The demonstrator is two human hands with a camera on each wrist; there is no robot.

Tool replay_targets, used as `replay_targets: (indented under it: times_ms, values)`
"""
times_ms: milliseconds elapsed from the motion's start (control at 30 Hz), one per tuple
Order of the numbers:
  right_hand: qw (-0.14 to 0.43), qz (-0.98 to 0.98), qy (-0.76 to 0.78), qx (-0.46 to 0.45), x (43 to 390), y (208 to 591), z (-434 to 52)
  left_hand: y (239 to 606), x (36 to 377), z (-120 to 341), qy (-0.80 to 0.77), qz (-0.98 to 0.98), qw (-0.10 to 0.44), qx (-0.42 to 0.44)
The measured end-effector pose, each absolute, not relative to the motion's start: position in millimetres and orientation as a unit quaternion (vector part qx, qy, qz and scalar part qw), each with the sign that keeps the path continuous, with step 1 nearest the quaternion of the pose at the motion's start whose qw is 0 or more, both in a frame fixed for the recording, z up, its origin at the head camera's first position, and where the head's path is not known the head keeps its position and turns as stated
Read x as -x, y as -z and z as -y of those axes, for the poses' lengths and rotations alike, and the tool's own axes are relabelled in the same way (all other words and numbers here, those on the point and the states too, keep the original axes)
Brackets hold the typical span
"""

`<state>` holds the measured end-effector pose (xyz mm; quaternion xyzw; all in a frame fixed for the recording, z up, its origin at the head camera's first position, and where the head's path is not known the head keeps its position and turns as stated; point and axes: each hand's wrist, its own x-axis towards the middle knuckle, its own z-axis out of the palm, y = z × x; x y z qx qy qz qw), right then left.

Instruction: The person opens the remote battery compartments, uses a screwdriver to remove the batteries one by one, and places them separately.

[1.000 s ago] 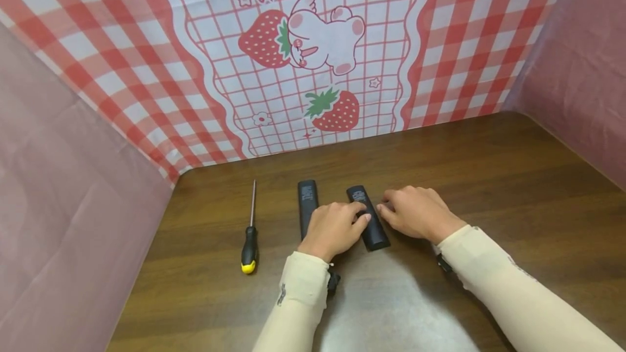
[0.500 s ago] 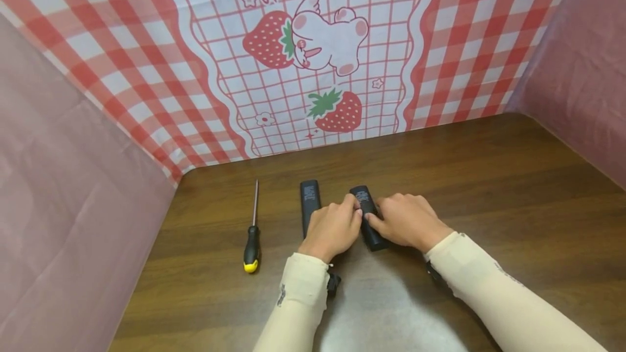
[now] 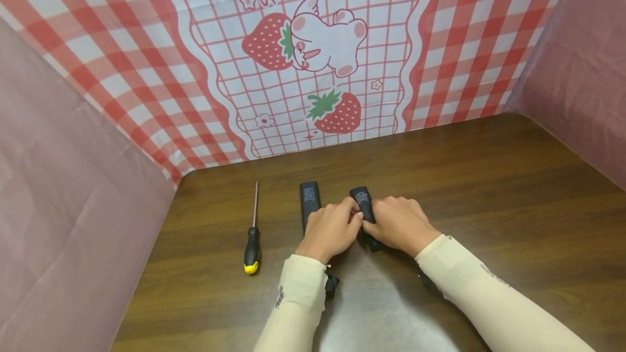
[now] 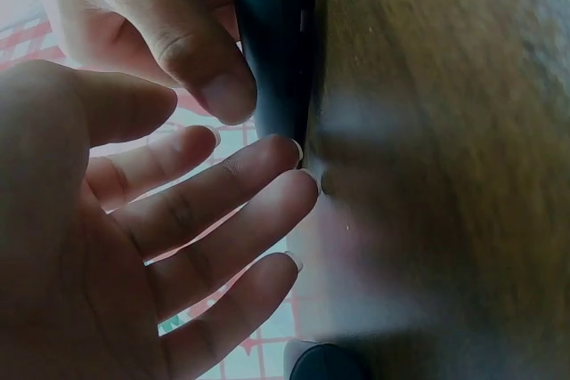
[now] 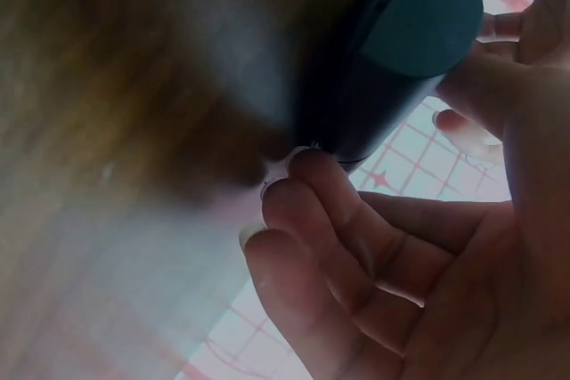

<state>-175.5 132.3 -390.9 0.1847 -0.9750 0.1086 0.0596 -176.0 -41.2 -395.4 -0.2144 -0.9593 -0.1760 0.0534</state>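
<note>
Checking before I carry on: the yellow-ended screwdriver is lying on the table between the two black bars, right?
Not quite: it isn't between them. The head view shows the yellow-ended screwdriver lying on the table to the left of the two black bars.

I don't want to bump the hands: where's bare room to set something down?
The table is barest between the right hand and the right pink cloth; a narrower patch lies between the screwdriver and left black device. Crowded: where that hand and the left hand flank the right black device.
</note>
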Motion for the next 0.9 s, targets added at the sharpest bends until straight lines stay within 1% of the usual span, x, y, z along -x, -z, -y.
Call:
replay_targets:
  times_ms: [200, 567, 900]
  values:
    - [0.05, 0.976, -0.102, -0.184, 177, 391, -129, 394, 176, 41, 0.18, 0.958, 0.053, 0.215]
    - [0.062, 0.979, -0.092, -0.17, 174, 393, -126, 394, 174, 40, 0.186, 0.958, 0.049, 0.213]
    - [0.045, 0.982, -0.092, -0.158, 176, 392, -122, 394, 176, 40, 0.186, 0.957, 0.058, 0.213]
